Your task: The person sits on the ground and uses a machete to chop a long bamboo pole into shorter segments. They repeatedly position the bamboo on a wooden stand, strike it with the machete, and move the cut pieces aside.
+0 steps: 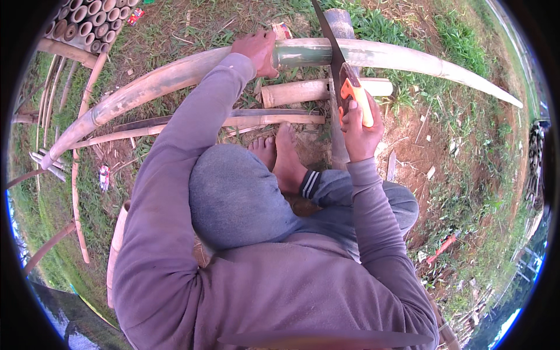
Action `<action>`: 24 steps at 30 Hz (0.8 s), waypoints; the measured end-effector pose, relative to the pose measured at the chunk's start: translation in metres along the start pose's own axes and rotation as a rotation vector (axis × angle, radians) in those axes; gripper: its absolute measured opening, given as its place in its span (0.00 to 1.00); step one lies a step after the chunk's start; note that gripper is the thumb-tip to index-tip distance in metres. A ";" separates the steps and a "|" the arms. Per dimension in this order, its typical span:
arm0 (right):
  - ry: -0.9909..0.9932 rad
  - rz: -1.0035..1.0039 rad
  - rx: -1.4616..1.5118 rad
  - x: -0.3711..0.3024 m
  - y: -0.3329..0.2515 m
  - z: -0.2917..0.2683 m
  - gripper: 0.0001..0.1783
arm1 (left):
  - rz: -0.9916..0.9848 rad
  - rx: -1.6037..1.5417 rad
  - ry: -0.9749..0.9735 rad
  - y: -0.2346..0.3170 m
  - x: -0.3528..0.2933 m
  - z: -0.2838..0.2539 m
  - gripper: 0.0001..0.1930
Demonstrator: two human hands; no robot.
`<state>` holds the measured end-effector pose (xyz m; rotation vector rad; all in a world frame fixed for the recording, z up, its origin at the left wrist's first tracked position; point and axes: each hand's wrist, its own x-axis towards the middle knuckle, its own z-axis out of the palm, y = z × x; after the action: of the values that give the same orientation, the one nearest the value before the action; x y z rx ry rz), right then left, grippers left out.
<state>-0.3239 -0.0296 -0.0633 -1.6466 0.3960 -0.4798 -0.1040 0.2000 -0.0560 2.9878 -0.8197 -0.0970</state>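
Note:
A long, thick bamboo pole [181, 73] runs across in front of me, its thin end to the right. My left hand [255, 52] is closed over the top of it, just left of a greenish section. In my right hand [363, 129] is the orange handle of a handsaw [334, 44]. The dark blade points away from me and lies across the pole to the right of the green part. Its teeth, and any cut under them, are too small to make out. A wooden post [339, 137] passes beneath the pole near the blade.
Nearer me lie a short bamboo piece [297, 92] and a split bamboo strip [274, 120], close to my bare feet [289, 160]. Cut bamboo tubes [87, 26] are stacked on a rack at far left. A red object [443, 248] lies on the ground at right.

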 end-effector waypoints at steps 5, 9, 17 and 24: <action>-0.034 0.116 -0.095 -0.023 -0.057 -0.017 0.24 | -0.016 -0.086 -0.179 0.000 -0.002 -0.019 0.39; -0.071 -0.028 -0.279 -0.101 -0.074 -0.088 0.25 | 0.041 -0.075 -0.053 -0.008 -0.012 0.004 0.36; 0.089 -0.065 -0.206 0.053 -0.025 0.014 0.18 | 0.060 -0.048 0.014 0.012 -0.002 0.000 0.35; -0.021 0.115 -0.223 -0.115 -0.076 -0.082 0.12 | -0.020 -0.086 -0.102 -0.003 -0.014 -0.007 0.36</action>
<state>-0.4662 -0.0299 0.0106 -1.8306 0.5415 -0.3406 -0.1143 0.2100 -0.0480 2.9309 -0.7743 -0.2801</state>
